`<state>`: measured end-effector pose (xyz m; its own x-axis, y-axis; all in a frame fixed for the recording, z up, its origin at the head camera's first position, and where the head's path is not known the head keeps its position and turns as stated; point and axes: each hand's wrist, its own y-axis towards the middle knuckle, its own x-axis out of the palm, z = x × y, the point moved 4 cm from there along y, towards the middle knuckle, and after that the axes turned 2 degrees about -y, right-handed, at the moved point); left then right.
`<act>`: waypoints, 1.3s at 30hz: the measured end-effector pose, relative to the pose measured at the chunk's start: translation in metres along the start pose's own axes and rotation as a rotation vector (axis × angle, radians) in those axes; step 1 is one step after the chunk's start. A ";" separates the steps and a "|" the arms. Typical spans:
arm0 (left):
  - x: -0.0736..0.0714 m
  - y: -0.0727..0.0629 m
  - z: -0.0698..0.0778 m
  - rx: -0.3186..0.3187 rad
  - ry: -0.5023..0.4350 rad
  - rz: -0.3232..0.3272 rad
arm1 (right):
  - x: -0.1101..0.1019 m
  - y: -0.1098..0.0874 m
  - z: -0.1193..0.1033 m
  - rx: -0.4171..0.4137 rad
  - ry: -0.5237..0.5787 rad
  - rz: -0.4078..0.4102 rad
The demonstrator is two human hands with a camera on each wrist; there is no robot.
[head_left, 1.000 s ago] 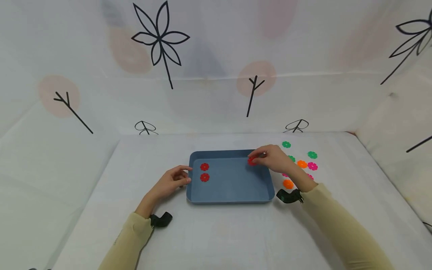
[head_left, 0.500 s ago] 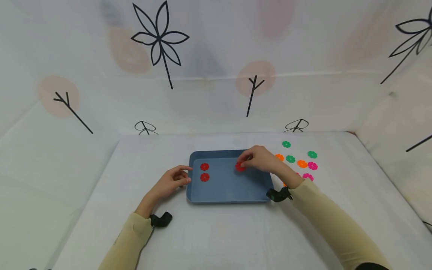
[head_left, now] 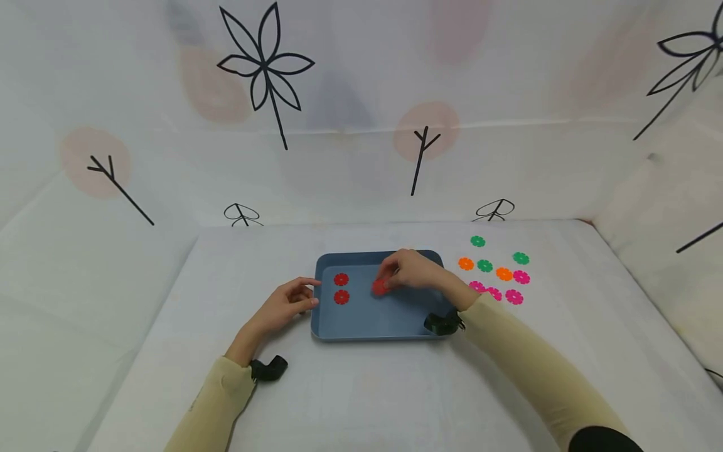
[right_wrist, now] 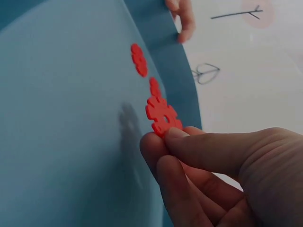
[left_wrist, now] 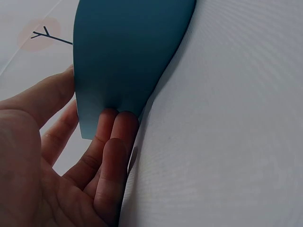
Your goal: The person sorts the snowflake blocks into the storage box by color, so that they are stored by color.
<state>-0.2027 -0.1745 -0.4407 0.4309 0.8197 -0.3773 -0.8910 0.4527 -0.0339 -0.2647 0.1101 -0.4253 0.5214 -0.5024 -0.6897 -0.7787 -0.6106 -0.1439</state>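
Over the blue-grey tray (head_left: 361,326), my right hand (head_left: 415,270) pinches a red flower-shaped plastic disc (right_wrist: 163,116) between thumb and fingertips. The held disc is tilted, with a notched edge and a hole in its centre. Two more red discs (head_left: 341,297) lie flat near the tray's left side, one behind the other. At the tray's left edge my left hand (head_left: 290,301) grips the wall. Its thumb and index finger reach the rim, while the other fingertips (left_wrist: 125,123) press against the wall's outside.
To the right of the tray, several flower-shaped discs lie on the white cloth: green discs (head_left: 484,266), orange discs (head_left: 504,274) and pink discs (head_left: 514,297). A patterned white curtain (head_left: 344,176) closes off the back. Black wrist cameras (head_left: 443,323) sit on both wrists.
My right hand has carried the red disc leftward across the tray, from near its right rim to about the middle. My left hand and the tray have stayed put.
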 end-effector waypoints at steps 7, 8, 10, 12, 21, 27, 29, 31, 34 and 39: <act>0.001 0.001 -0.001 -0.009 0.018 0.001 | 0.021 0.012 -0.007 -0.022 0.027 -0.090; 0.001 0.001 -0.001 -0.010 0.021 0.004 | 0.024 0.014 -0.008 -0.030 0.026 -0.110; 0.001 0.001 -0.002 -0.013 0.026 0.010 | 0.031 0.018 -0.012 -0.058 0.023 -0.155; 0.000 0.001 -0.002 -0.015 0.029 0.017 | 0.037 0.021 -0.018 -0.086 0.016 -0.197; 0.001 0.001 0.000 -0.020 0.026 0.012 | 0.052 0.029 -0.030 -0.118 0.067 -0.272; 0.001 0.000 0.001 -0.029 0.018 0.008 | 0.059 0.034 -0.028 -0.100 0.118 -0.281; 0.001 0.000 0.001 -0.030 0.018 0.007 | 0.061 0.036 -0.027 -0.107 0.132 -0.283; 0.001 0.000 0.002 -0.027 0.018 0.007 | 0.062 0.038 -0.025 -0.112 0.142 -0.282; 0.001 -0.001 0.002 -0.024 0.021 0.011 | 0.064 0.041 -0.025 -0.119 0.155 -0.281; 0.001 0.000 0.000 -0.018 0.024 0.010 | 0.066 0.041 -0.024 -0.111 0.183 -0.278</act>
<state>-0.2023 -0.1733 -0.4407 0.4188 0.8154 -0.3997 -0.8977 0.4381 -0.0470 -0.2541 0.0367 -0.4595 0.7699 -0.4031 -0.4947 -0.5607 -0.7974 -0.2229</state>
